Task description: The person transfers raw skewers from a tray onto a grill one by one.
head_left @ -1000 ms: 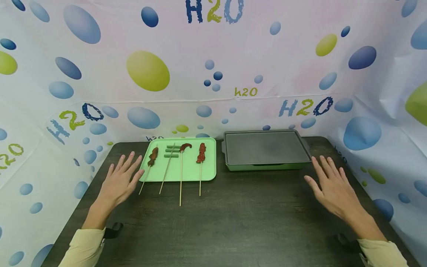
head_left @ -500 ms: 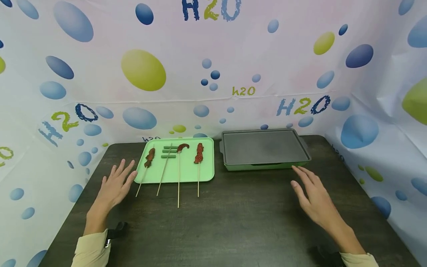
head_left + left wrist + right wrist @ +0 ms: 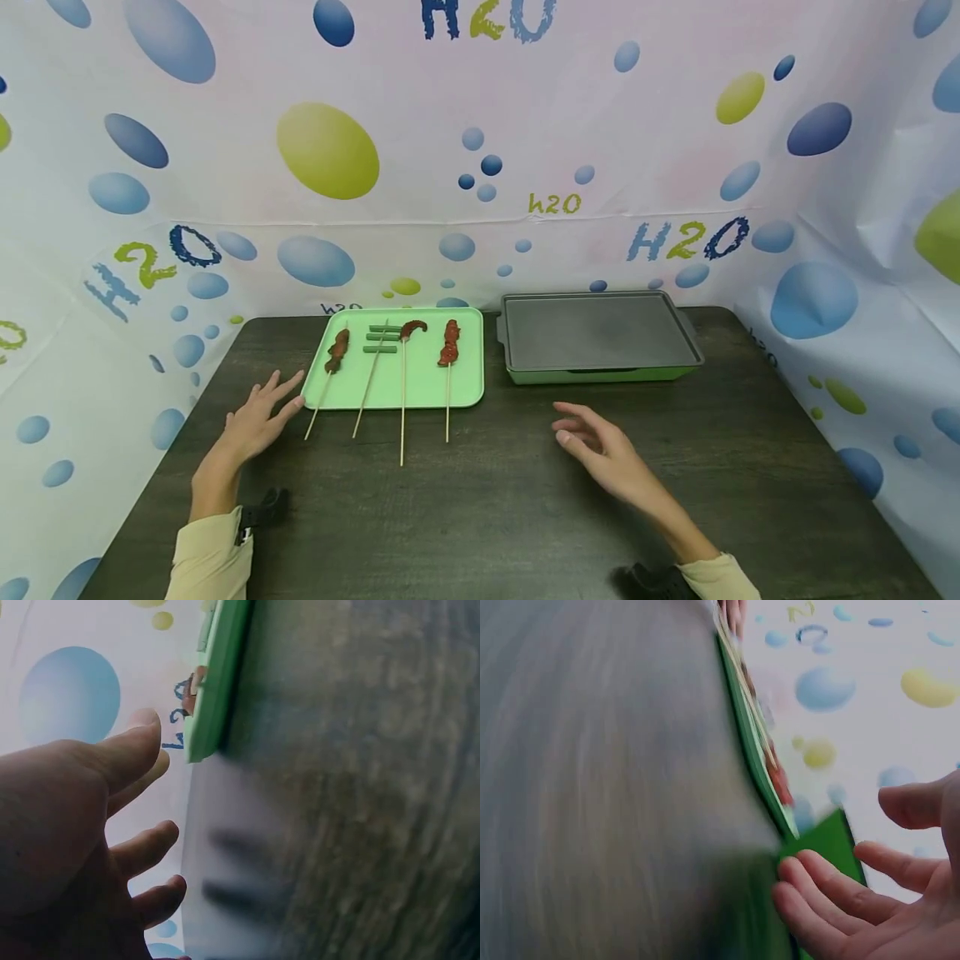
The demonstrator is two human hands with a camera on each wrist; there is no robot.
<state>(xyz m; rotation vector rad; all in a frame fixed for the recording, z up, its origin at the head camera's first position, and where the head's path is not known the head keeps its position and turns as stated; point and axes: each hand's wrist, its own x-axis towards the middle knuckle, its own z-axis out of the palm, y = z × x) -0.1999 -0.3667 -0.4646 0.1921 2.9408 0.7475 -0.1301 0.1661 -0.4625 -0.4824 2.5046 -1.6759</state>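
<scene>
Covering the whole lower half of the head view, the dark wood-grain bench point(image 3: 525, 517) carries everything here, with a white backdrop point(image 3: 525, 150) of blue and yellow-green bubbles and "H2O" lettering standing behind and to both sides. At the far right of the bench sits a flat dark griddle pan point(image 3: 596, 333) on a green base. Just to its left, apart by a narrow gap, lies a light green tray point(image 3: 465, 392).

The right hand point(image 3: 600, 446) hovers above the middle of the bench, near the tray's right front corner and in front of the griddle pan; its fingers point(image 3: 573, 417) are loosely spread and slightly bent, holding nothing. The left hand point(image 3: 251, 421) lies low at the tray's left front corner, its fingers point(image 3: 281, 392) straight and fanned out, the fingertips just beside the tray's edge; whether they touch it cannot be told. It holds nothing either.

Four skewers lie on the tray, their sticks reaching over its front edge onto the bench. From the left: a brown meat skewer point(image 3: 336, 354), a skewer of green pieces point(image 3: 381, 337), a curled reddish-brown skewer point(image 3: 411, 329) and a red meat skewer point(image 3: 449, 343), the one nearest the right hand.
</scene>
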